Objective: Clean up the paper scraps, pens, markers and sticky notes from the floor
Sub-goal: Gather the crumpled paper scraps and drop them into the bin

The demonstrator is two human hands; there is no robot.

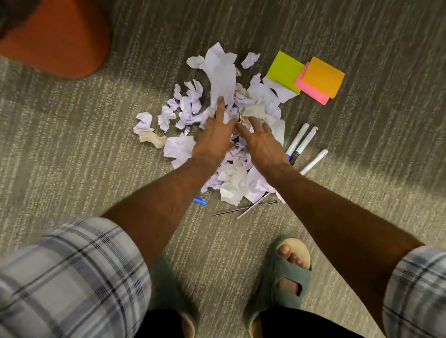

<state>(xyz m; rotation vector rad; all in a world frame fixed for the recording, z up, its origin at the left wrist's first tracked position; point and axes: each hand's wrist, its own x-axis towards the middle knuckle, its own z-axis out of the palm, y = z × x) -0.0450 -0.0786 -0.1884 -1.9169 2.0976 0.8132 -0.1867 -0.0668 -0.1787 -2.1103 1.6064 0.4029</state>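
Observation:
A heap of crumpled white paper scraps (221,74) lies on the carpet. My left hand (214,136) reaches over the heap with fingers stretched out, fingertips touching a large scrap. My right hand (260,142) hovers beside it, fingers spread over the heap's middle, holding nothing. Green (285,70), pink (311,89) and orange sticky note pads (323,76) lie at the far right of the heap. Three white markers (305,143) lie right of my right hand. Thin pens (245,209) and a blue cap (199,201) lie at the heap's near edge.
An orange rounded bin or seat (69,34) stands at the upper left on the grey-green carpet (65,136). My feet in green slippers (281,278) stand near the bottom of the view. Loose scraps (152,130) trail off to the left of the heap.

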